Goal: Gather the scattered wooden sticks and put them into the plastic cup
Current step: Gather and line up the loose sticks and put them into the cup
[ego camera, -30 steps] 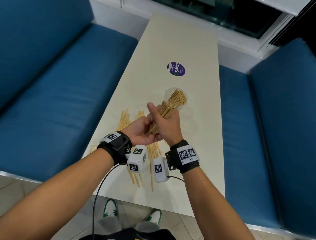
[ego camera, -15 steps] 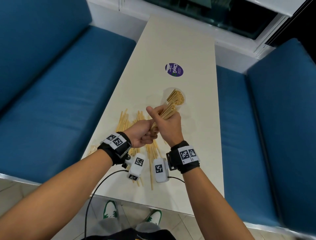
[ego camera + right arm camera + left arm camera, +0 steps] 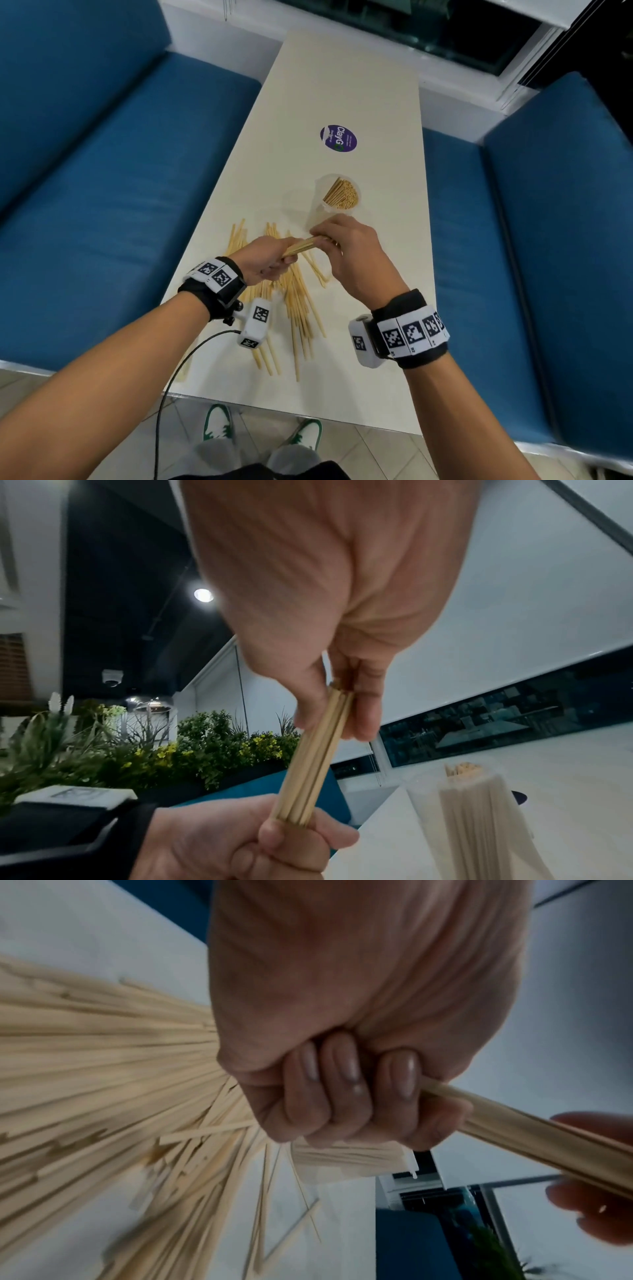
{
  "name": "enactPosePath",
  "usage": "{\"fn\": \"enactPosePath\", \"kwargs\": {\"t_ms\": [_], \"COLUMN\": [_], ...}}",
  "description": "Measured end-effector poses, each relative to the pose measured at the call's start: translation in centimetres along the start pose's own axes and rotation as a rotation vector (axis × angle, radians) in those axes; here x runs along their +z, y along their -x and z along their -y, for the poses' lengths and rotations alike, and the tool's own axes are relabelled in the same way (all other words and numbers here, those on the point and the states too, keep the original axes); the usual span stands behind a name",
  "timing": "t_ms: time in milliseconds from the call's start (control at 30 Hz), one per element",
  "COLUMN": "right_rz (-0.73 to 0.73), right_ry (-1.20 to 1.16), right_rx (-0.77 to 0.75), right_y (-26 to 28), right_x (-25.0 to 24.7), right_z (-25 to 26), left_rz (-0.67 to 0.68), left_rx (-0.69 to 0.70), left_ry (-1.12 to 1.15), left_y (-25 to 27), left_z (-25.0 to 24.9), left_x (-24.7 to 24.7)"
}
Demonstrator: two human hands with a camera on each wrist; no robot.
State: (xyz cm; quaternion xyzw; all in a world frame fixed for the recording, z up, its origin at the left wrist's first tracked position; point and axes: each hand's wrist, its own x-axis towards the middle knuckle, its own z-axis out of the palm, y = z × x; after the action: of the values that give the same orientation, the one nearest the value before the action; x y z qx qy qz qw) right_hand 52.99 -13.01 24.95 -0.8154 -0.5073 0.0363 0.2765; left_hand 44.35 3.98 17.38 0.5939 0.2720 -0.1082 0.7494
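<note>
Left hand (image 3: 342, 1042) fisted around stick bundle (image 3: 534, 1139), fingers (image 3: 346, 1085) curled tight. Bundle's far end touched by right hand's fingertips (image 3: 596, 1199). Loose sticks (image 3: 103, 1074) fan across table (image 3: 85, 934) beneath fist, blurred.

A tight bundle of pale wooden sticks (image 3: 301, 245) lies nearly level, caught at both ends in the grip. Below the grip, loose sticks (image 3: 298, 301) lie fanned and crossing on the surface. Just beyond the grip stands the clear plastic cup (image 3: 320, 209), upright, packed with sticks on end
</note>
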Motion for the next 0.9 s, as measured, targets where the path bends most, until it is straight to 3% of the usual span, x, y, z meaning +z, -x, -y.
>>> {"fn": "enactPosePath", "kwargs": {"t_ms": [200, 433, 500, 567, 633, 667, 767, 833, 900], "right_rz": [-0.082, -0.214, -0.245, -0.278, -0.268, -0.237, -0.097, 0.01, 0.125], "right_ry": [-0.027, -0.122, -0.121, -0.107, -0.033, 0.019, 0.16, 0.27, 0.399], "right_rx": [0.036, 0.21, 0.256, 0.291, 0.321, 0.333, 0.308, 0.204, 0.085], "right_y": [-1.2, -5.4, -6.8, -8.2, -9.7, -10.5, -12.3, -12.7, -12.1], "right_x": [-1.8, -6.3, -8.1, -9.2, -9.1, -8.6, -4.8, -1.3, 1.7], "right_z": [-1.2, -3.0, -3.9, -5.1, -6.6, -7.4, -9.2, -10.1, -10.3], "left_rz": [0.016, -0.147, -0.245, -0.456, -0.662, -0.694, -0.534, -0.431, -0.409], "left_rx": [0.041, 0.131, 0.157, 0.182, 0.206, 0.227, 0.306, 0.346, 0.357], "left_ry": [-0.077, 0.009, 0.053, 0.019, -0.164, -0.261, -0.454, -0.518, -0.546], "left_y": [-2.4, -5.2, -6.4, -7.7, -9.0, -9.5, -10.3, -10.5, -10.7], "left_z": [-1.5, -7.7, -9.4, -10.2, -10.0, -9.6, -8.2, -7.3, -6.7], "left_x": [0.2, 1.5, 1.5, 1.1, 0.3, 0.1, 0.1, 0.5, 0.9]}}
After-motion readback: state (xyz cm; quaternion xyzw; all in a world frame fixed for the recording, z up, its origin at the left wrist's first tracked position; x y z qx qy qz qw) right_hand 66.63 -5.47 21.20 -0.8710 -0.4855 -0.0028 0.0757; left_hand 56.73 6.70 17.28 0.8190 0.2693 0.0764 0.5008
